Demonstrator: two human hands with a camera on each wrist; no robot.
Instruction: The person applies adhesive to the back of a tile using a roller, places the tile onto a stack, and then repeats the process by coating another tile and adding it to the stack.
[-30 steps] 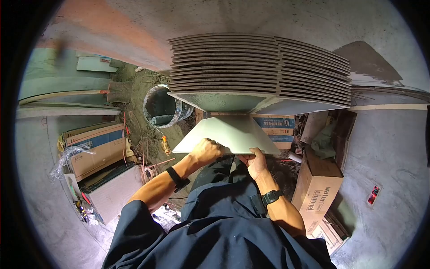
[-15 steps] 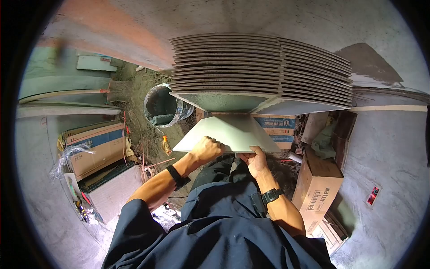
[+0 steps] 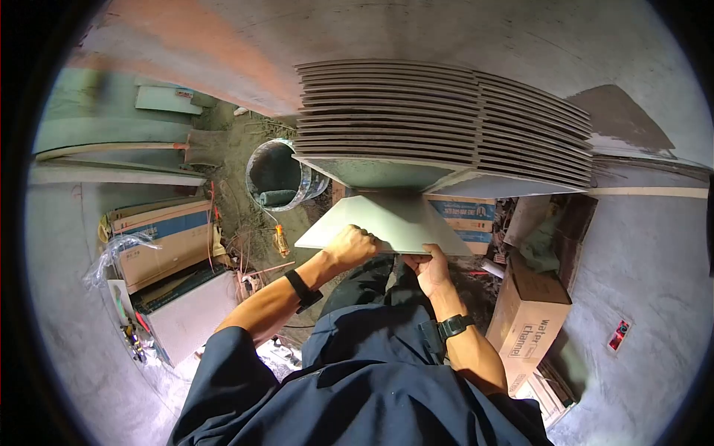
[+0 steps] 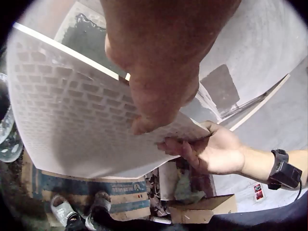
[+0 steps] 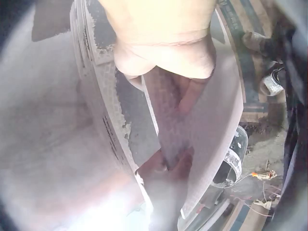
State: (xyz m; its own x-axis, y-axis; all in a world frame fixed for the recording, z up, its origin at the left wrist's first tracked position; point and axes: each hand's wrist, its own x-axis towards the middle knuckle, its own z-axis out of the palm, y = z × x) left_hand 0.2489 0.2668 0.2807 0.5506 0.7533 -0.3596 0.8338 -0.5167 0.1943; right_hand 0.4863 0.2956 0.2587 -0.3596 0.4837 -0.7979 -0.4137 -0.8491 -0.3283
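A pale square tile leans in front of the person, held at its near edge by both hands. The left hand grips over that edge, its fingers on the brick-patterned back of the tile in the left wrist view. Close to its right, the right hand pinches the same edge, thumb on one face and fingers on the patterned back. Beyond the tile stands a tall stack of tiles against the wall. The nearest stacked tile carries a dark grey-green coating.
A bucket with a paint roller in it stands left of the stack. Cardboard boxes lie at far left, and a "water channel" carton stands at right. Blue-striped boxes lie beneath the tile. An orange-handled tool is near the bucket.
The head view has shifted slightly, so the scene sits a little further right. Both hands keep their hold on the tile, with little visible movement.
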